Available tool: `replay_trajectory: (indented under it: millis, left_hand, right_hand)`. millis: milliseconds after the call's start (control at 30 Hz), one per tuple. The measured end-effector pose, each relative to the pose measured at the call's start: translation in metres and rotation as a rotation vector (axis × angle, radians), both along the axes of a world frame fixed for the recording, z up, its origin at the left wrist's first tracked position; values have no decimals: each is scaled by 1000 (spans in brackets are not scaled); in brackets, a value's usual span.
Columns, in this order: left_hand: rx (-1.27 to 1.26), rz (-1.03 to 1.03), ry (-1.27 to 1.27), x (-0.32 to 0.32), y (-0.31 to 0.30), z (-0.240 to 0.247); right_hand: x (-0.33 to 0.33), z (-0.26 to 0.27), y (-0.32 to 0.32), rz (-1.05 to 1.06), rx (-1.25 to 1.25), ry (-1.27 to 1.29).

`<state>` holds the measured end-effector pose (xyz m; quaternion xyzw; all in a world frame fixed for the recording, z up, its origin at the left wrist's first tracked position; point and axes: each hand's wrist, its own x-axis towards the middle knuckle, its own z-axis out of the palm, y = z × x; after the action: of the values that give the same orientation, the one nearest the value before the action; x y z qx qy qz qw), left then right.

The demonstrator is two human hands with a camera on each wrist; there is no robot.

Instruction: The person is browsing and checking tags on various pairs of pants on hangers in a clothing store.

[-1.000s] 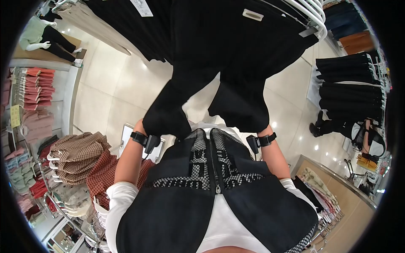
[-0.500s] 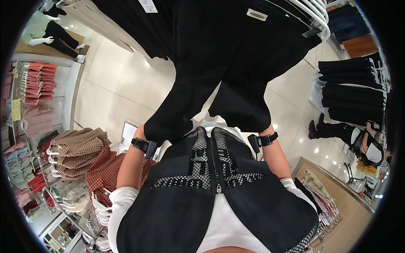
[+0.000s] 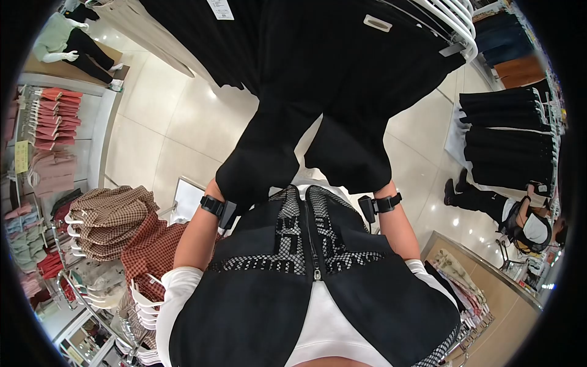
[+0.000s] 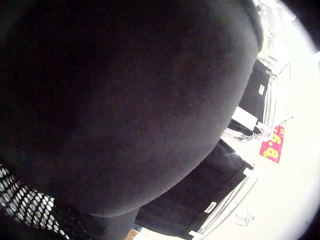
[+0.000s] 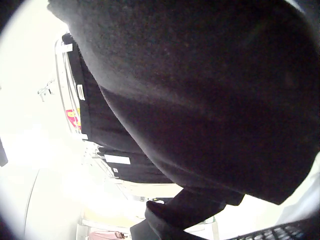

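Black trousers (image 3: 318,67) hang from white hangers in the head view, with their two legs spread toward the person's chest. My left hand (image 3: 212,188) is at the end of one trouser leg (image 3: 260,162), which covers all but the base of the hand. Likewise, the other trouser leg (image 3: 350,153) drapes over my right hand (image 3: 386,189), hiding its fingers. Black cloth (image 4: 125,100) fills most of the left wrist view. In the right wrist view, the dark fabric (image 5: 200,100) bulges out and covers the hand too; how the fingers lie under it I cannot tell.
White hangers (image 3: 449,21) hold the trousers at the top. Checked shirts (image 3: 113,220) hang on a rack at left, near a mannequin (image 3: 64,46). Another person (image 3: 489,205) stands at right by black garments (image 3: 507,150). Pale tiled floor (image 3: 165,116) shows between the racks.
My left hand has moved inward, bringing its trouser leg closer to the other, and the gap between the legs has narrowed. The right hand has hardly moved.
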<state>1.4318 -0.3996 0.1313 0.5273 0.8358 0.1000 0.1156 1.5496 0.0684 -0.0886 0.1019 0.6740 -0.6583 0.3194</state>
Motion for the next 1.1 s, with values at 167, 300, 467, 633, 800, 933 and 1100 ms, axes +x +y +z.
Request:
replay_trajectory:
  millis: [167, 300, 467, 633, 800, 933, 1100]
  left_hand:
    - [590, 479, -1080, 3, -8, -6]
    - [374, 273, -593, -1, -13, -3]
    - [2, -186, 569, -9, -33, -40]
    - [297, 39, 15, -27, -28, 0]
    - [461, 67, -109, -59, -58, -9]
    - [482, 146, -341, -77, -82, -42]
    - [358, -20, -180, -117, -88, -28]
  right_hand:
    - [3, -1, 1, 1, 13, 10]
    - [5, -2, 0, 8, 20, 14]
    - [-9, -3, -15, 17, 32, 18]
    - [-30, -8, -40, -3, 40, 25]
    - [-48, -4, -78, -46, 66, 31]
    - [-27, 10, -109, -94, 98, 50]
    - [-41, 16, -139, -166, 128, 67]
